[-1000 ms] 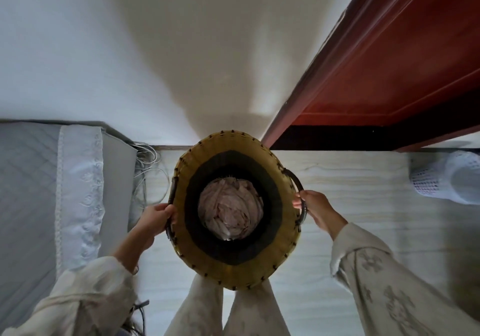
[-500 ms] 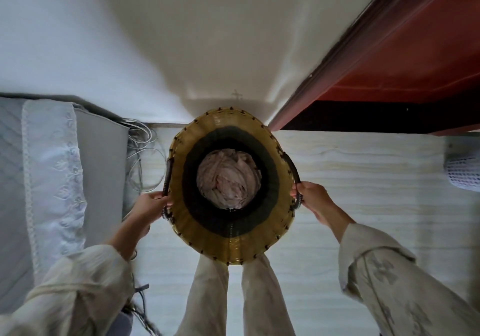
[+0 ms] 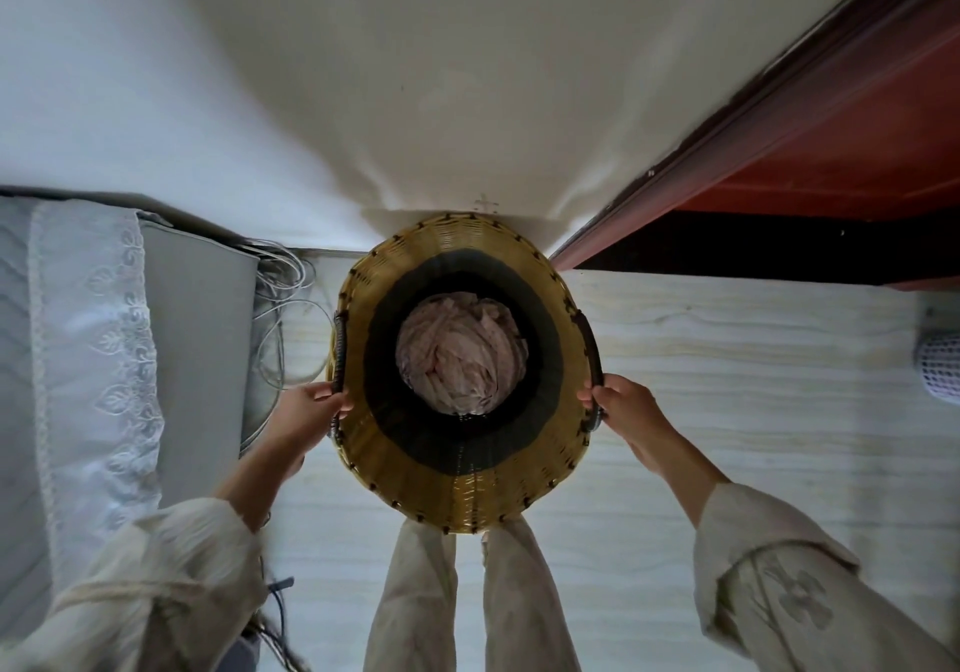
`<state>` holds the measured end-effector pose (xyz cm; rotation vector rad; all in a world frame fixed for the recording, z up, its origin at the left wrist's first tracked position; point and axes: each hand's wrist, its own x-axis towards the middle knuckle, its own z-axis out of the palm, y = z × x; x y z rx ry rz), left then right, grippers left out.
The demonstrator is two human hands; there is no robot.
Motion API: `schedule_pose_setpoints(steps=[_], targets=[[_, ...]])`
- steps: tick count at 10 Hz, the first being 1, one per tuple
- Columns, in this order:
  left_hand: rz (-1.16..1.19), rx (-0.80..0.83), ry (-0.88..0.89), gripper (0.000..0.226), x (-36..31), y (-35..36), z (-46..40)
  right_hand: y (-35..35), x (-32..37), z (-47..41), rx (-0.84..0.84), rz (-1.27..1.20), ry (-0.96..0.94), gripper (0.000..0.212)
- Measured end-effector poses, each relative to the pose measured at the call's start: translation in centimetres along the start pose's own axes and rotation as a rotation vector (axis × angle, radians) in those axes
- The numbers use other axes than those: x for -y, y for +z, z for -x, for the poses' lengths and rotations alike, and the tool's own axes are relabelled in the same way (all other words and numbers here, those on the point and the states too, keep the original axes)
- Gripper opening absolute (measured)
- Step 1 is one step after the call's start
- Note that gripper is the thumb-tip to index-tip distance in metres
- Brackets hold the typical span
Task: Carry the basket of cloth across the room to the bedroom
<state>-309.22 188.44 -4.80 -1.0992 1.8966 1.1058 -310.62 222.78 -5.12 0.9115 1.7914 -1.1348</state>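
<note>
A round woven basket, yellow with a dark band inside, hangs in front of me at the middle of the head view. Crumpled pale pink cloth fills its bottom. My left hand grips the dark handle on the basket's left side. My right hand grips the matching handle on the right side. The basket's far rim sits close to the white wall straight ahead. My legs show below the basket.
A bed with a grey mattress and white lace-edged sheet stands on my left. Loose white cables lie between bed and basket. A red-brown door stands at the right. A white mesh bin sits at the right edge on the pale floor.
I have stepped closer to the wall, and the basket with both hands now sits nearer to it. The mesh bin has slid toward the right edge of the view.
</note>
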Motion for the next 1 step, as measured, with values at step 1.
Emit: schedule_pose_setpoints(steps=[1], targets=[[-0.040,-0.037,0.004,0.039,0.32,-0.09,0.01,-0.25,0.03,0.05,-0.057,0.009,0.020,0.026]])
